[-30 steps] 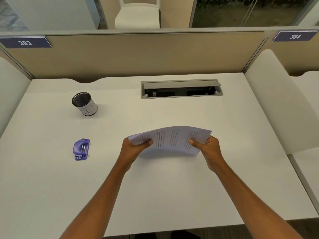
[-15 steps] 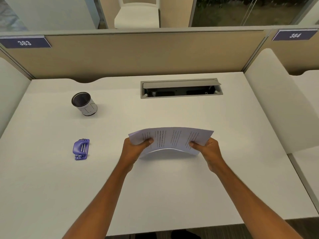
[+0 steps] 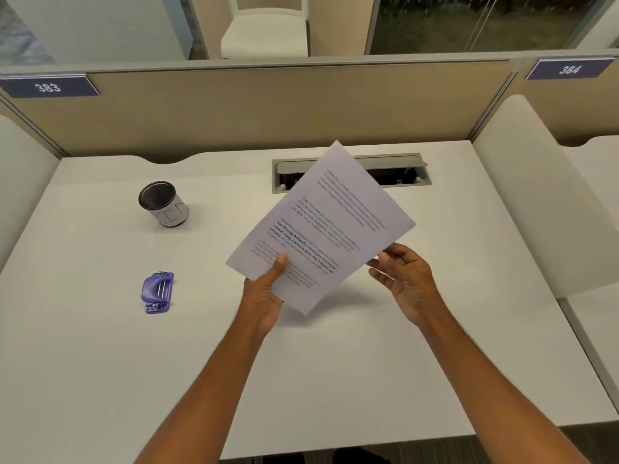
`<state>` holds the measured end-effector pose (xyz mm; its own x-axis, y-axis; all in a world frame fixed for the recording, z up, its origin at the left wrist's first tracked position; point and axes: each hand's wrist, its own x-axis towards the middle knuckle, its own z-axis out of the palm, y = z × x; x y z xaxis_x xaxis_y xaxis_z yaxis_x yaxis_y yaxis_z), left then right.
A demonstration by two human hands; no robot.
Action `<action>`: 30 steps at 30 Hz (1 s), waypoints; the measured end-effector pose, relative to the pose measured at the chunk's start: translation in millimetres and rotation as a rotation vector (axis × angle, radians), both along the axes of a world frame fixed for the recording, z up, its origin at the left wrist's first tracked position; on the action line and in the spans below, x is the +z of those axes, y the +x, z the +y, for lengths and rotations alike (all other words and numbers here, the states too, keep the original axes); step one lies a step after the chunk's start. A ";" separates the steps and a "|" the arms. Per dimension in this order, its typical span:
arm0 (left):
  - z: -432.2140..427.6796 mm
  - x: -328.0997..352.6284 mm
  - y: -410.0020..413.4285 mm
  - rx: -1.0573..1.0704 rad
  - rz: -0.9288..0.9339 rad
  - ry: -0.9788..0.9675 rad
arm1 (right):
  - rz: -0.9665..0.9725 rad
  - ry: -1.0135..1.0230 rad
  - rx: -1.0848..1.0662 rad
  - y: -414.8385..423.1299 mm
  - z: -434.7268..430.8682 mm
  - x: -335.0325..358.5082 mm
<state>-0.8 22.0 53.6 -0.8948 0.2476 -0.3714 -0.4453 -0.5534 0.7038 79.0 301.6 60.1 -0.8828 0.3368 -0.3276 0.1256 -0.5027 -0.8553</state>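
A printed white sheet of paper (image 3: 335, 216) is lifted off the white desk (image 3: 100, 363) and tilted, with its far corner pointing up and away. My left hand (image 3: 264, 296) pinches its lower left edge, thumb on the printed side. My right hand (image 3: 408, 279) hovers at the sheet's lower right edge. Its fingers are loosely curled with the tips at the paper's rim, and they do not plainly grip it.
A purple hole punch (image 3: 158, 291) lies on the desk to the left. Behind it stands a mesh pen cup (image 3: 164, 204). An open cable tray (image 3: 402, 170) is set into the desk's far side, partly behind the sheet. Beige partitions (image 3: 234, 108) and white side dividers (image 3: 522, 195) enclose the desk.
The sheet was held low and bowed between both hands; now it is raised and turned upright in my left hand, and my right hand has loosened from its edge.
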 end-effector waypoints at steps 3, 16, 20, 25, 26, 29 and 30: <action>20.2 -5.0 9.2 0.043 -0.094 0.077 | -0.003 -0.040 -0.003 -8.7 -25.4 0.6; 37.5 -23.5 24.1 0.047 -0.357 0.088 | -0.120 0.096 -0.107 -20.2 -42.0 -5.7; 10.2 -22.1 11.2 -0.073 -0.259 -0.023 | -0.139 0.101 -0.027 -14.7 -19.2 -8.8; -1.3 -18.4 -1.5 -0.369 -0.140 -0.265 | -0.188 0.138 0.085 -9.1 3.6 -13.3; 0.4 -18.2 -4.1 -0.405 -0.127 -0.305 | -0.202 0.141 0.108 -8.8 6.1 -14.3; 9.5 -16.7 -8.5 -0.426 -0.114 -0.367 | -0.237 0.143 0.159 -8.0 10.8 -16.4; 12.5 -16.6 -9.0 -0.419 -0.109 -0.378 | -0.240 0.141 0.172 -7.4 11.6 -16.9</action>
<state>-9.8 34.5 37.0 -0.7006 0.4051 -0.5874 -0.6532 -0.0328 0.7565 71.6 313.1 43.2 -0.8338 0.2464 -0.4941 0.4048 -0.3357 -0.8506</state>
